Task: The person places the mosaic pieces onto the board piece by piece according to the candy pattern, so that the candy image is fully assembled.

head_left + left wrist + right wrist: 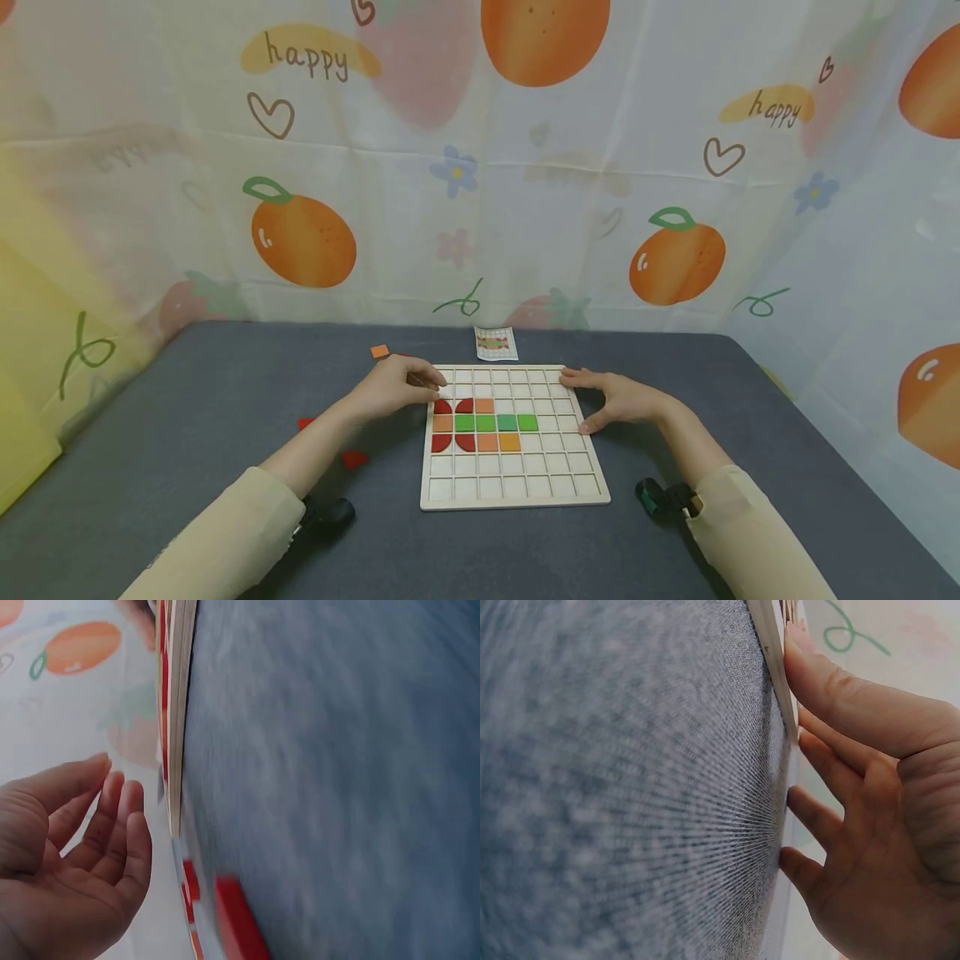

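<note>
A white gridded board [517,490] lies on the dark table, with red rounded tiles [465,442], orange tiles [442,423] and green tiles [486,423] in its left and middle cells. My left hand [393,385] hovers over the board's upper left edge, fingers loosely bent. In the left wrist view its thumb tip comes close to the fingertips, and no tile shows between them. At the board's right edge, my right hand [622,397] rests with fingers spread, the thumb [840,690] along the rim and the other fingers reaching toward the far corner.
Loose red pieces [355,459] lie left of the board beside my left forearm, partly hidden by it. An orange tile [380,352] sits farther back. Behind the board is a small printed card [496,343] with a coloured grid pattern. A fruit-patterned curtain [540,208] hangs behind the table.
</note>
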Demonstrator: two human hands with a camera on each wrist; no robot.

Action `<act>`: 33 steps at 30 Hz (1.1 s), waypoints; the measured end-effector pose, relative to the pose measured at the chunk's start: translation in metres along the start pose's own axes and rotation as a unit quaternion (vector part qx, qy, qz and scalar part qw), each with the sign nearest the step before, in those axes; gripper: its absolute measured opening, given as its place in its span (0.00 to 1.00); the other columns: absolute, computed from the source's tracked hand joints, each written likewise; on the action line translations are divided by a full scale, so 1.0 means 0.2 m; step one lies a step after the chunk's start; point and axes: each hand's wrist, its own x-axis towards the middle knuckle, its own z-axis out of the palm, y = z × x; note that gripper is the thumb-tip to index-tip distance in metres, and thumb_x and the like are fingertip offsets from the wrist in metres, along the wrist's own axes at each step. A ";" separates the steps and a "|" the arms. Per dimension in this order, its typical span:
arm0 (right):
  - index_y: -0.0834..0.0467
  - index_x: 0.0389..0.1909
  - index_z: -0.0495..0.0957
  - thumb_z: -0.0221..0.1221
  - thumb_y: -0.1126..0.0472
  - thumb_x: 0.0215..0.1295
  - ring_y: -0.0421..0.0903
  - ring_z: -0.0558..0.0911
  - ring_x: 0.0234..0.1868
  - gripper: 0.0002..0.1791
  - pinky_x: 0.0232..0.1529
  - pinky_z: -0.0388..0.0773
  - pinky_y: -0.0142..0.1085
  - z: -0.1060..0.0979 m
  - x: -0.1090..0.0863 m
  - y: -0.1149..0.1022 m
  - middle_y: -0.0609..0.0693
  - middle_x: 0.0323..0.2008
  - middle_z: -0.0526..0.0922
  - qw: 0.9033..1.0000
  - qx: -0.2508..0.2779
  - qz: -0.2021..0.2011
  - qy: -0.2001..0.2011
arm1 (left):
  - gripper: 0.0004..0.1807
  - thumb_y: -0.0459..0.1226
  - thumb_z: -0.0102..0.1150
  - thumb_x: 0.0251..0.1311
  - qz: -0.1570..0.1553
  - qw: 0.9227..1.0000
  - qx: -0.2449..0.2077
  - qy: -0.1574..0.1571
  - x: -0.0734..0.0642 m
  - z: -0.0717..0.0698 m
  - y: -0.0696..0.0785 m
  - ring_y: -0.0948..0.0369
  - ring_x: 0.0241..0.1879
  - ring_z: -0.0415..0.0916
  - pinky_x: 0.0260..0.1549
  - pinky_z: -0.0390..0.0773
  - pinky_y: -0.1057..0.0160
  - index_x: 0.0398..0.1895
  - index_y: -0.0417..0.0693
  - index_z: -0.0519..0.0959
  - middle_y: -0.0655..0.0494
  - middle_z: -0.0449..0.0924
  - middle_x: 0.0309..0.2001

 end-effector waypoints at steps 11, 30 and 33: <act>0.59 0.75 0.58 0.74 0.51 0.51 0.66 0.42 0.80 0.53 0.73 0.41 0.69 0.00 0.00 0.00 0.58 0.79 0.50 1.000 -0.003 0.000 0.001 | 0.11 0.42 0.64 0.63 -0.017 0.998 0.035 -0.055 -0.10 -0.18 -0.12 0.61 0.46 0.79 0.47 0.77 0.61 0.45 0.49 0.85 0.54 0.86 0.47; 0.60 0.75 0.57 0.73 0.50 0.52 0.65 0.41 0.80 0.53 0.73 0.41 0.69 0.00 0.00 0.01 0.58 0.79 0.49 1.000 0.003 -0.005 -0.001 | 0.13 0.42 0.65 0.61 -0.021 0.989 0.005 -0.147 -0.30 -0.45 -0.32 0.69 0.43 0.80 0.44 0.79 0.68 0.43 0.45 0.86 0.50 0.85 0.46; 0.60 0.75 0.57 0.74 0.51 0.51 0.65 0.41 0.80 0.53 0.73 0.41 0.69 0.00 0.00 0.01 0.58 0.79 0.49 1.000 0.005 -0.006 -0.002 | 0.14 0.40 0.67 0.59 -0.021 0.986 -0.006 -0.168 -0.31 -0.47 -0.34 0.68 0.40 0.79 0.41 0.79 0.68 0.45 0.42 0.85 0.53 0.84 0.44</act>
